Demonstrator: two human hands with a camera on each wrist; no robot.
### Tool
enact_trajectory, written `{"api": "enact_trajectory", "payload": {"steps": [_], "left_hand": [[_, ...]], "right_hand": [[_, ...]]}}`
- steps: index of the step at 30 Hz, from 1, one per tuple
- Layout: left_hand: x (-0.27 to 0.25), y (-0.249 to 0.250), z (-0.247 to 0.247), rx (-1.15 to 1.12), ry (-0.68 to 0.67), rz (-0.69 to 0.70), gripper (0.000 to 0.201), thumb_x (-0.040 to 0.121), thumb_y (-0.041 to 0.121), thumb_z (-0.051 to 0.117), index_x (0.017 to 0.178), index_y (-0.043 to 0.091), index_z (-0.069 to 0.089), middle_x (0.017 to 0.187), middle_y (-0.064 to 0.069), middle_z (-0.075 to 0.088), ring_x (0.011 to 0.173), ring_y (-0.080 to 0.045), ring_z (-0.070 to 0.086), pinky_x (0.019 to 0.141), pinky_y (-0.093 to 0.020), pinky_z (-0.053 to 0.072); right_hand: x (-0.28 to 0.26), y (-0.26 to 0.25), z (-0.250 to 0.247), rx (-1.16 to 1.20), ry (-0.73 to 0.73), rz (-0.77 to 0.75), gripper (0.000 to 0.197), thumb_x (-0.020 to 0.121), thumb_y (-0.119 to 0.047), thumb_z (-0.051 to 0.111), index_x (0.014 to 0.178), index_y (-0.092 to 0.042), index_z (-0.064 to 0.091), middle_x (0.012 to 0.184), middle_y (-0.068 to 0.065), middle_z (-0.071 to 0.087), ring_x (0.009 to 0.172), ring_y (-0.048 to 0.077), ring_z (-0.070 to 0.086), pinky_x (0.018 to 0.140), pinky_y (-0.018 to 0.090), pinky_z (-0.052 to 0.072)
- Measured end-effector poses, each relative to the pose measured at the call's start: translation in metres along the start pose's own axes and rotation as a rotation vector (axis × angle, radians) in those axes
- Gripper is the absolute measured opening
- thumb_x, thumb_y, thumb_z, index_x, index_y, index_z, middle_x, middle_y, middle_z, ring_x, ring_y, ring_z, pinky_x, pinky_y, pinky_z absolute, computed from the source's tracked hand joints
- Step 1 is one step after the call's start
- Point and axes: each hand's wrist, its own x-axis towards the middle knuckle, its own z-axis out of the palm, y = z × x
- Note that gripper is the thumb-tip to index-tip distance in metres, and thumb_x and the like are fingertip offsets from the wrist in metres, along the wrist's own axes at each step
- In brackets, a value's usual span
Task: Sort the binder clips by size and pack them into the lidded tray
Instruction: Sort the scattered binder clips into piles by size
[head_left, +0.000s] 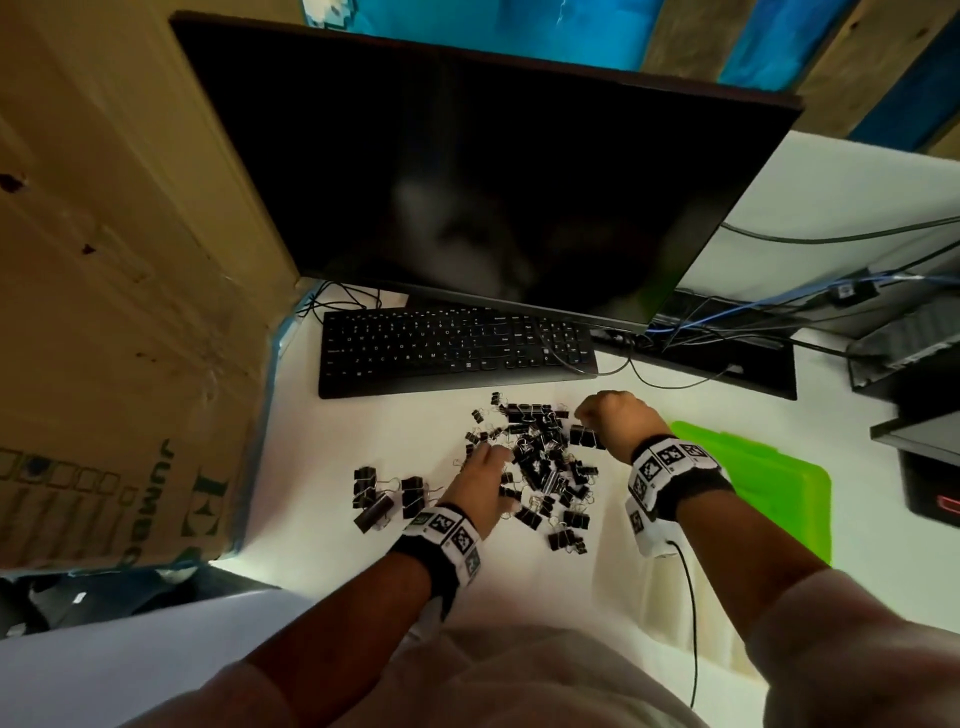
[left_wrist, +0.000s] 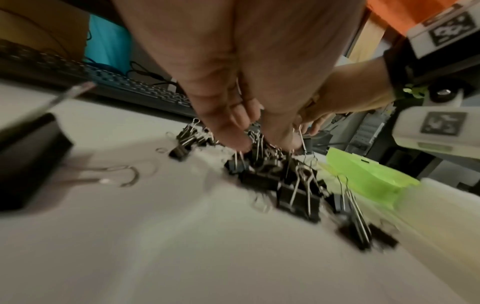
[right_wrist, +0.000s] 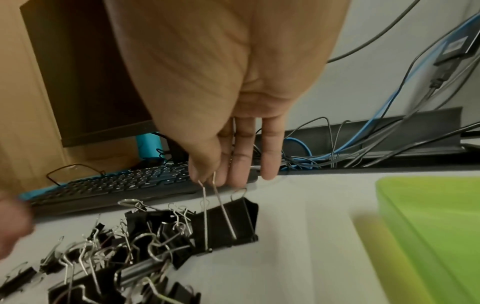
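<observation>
A loose pile of black binder clips (head_left: 537, 467) of mixed sizes lies on the white desk in front of the keyboard. My left hand (head_left: 480, 470) reaches into the pile's left side, its straight fingertips (left_wrist: 239, 142) touching small clips. My right hand (right_wrist: 207, 176) pinches the wire handles of a large clip (right_wrist: 228, 224) at the pile's right edge, thumb against forefinger. That large clip (head_left: 584, 435) still touches the desk. A few large clips (head_left: 384, 493) sit apart to the left. The green lidded tray (head_left: 769, 478) lies closed to the right.
A black keyboard (head_left: 457, 345) and a dark monitor (head_left: 493, 182) stand just behind the pile. A big cardboard box (head_left: 130, 312) walls off the left. Cables (head_left: 779, 312) and black equipment crowd the back right.
</observation>
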Motion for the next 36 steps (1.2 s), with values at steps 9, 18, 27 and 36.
{"api": "enact_trajectory", "payload": {"steps": [9, 18, 27, 36], "left_hand": [[0.070, 0.025, -0.016, 0.167, 0.147, 0.188, 0.036, 0.088, -0.001, 0.054, 0.116, 0.020, 0.060, 0.117, -0.002, 0.050, 0.096, -0.019, 0.058, 0.093, -0.032, 0.048], [0.070, 0.018, -0.034, 0.097, 0.186, 0.312, 0.015, 0.090, 0.018, 0.058, 0.098, 0.024, 0.068, 0.096, 0.005, 0.059, 0.088, -0.014, 0.062, 0.085, -0.030, 0.052], [0.008, 0.011, -0.084, -0.056, 0.449, 0.324, 0.007, 0.084, 0.019, 0.065, 0.090, 0.021, 0.068, 0.089, 0.011, 0.060, 0.078, -0.004, 0.061, 0.078, -0.021, 0.051], [-0.056, -0.083, -0.106, -0.095, 0.717, -0.083, 0.013, 0.085, 0.013, 0.065, 0.097, 0.015, 0.068, 0.091, 0.001, 0.066, 0.073, -0.010, 0.062, 0.071, -0.020, 0.051]], "right_hand": [[-0.017, -0.005, -0.007, 0.234, 0.162, -0.082, 0.018, 0.092, -0.009, 0.049, 0.102, -0.012, 0.063, 0.106, 0.010, 0.063, 0.098, 0.029, 0.060, 0.088, 0.037, 0.048], [-0.029, 0.000, -0.017, 0.270, 0.247, -0.050, 0.021, 0.094, -0.013, 0.050, 0.105, -0.013, 0.068, 0.105, 0.008, 0.065, 0.094, 0.026, 0.062, 0.085, 0.033, 0.049], [-0.028, -0.061, -0.018, 0.433, 0.319, -0.124, 0.016, 0.091, -0.016, 0.056, 0.098, -0.014, 0.070, 0.102, 0.004, 0.070, 0.080, 0.014, 0.062, 0.081, 0.024, 0.049], [-0.043, -0.145, 0.043, 0.438, -0.094, -0.298, 0.022, 0.089, -0.011, 0.051, 0.096, -0.012, 0.072, 0.098, 0.004, 0.074, 0.083, 0.016, 0.067, 0.083, 0.029, 0.054]]}}
